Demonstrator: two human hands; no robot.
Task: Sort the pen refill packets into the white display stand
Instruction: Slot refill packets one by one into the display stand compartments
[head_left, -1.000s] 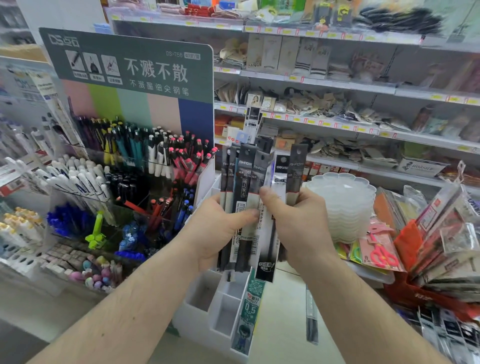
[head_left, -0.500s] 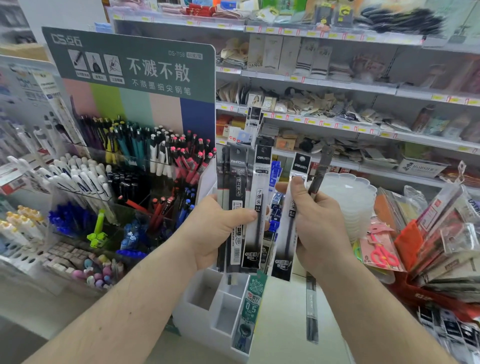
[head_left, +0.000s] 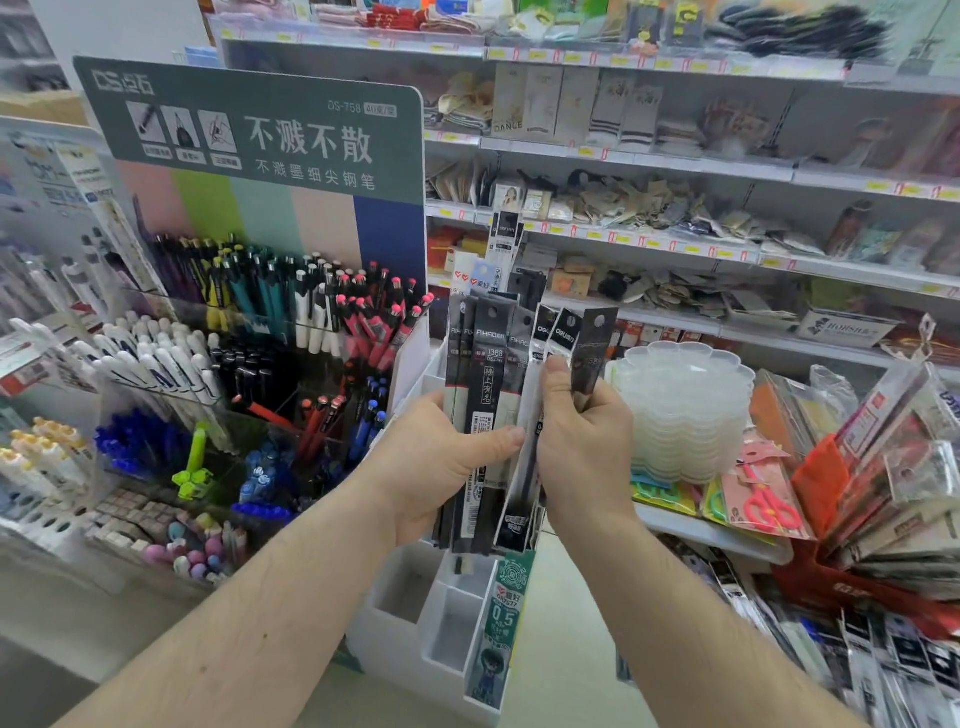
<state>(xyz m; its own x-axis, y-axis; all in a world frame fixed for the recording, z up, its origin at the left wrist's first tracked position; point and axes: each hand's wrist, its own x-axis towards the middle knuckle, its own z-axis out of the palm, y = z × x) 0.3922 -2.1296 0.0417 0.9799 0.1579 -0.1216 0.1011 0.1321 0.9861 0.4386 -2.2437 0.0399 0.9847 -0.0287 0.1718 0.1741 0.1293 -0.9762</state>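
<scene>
Nearest you, the white display stand (head_left: 415, 623) is showing open compartments, while above it your left hand (head_left: 441, 467) is gripping a fan of long black pen refill packets (head_left: 488, 405) and your right hand (head_left: 582, 441) is pinching their right-hand ones.

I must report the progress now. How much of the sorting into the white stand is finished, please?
Done: little shows; the two front compartments of the white display stand look empty, and one green-labelled packet stands at its right side. In hand: the left hand grips a fan of black refill packets, and the right hand pinches some of them. Left: that whole bundle.
</scene>
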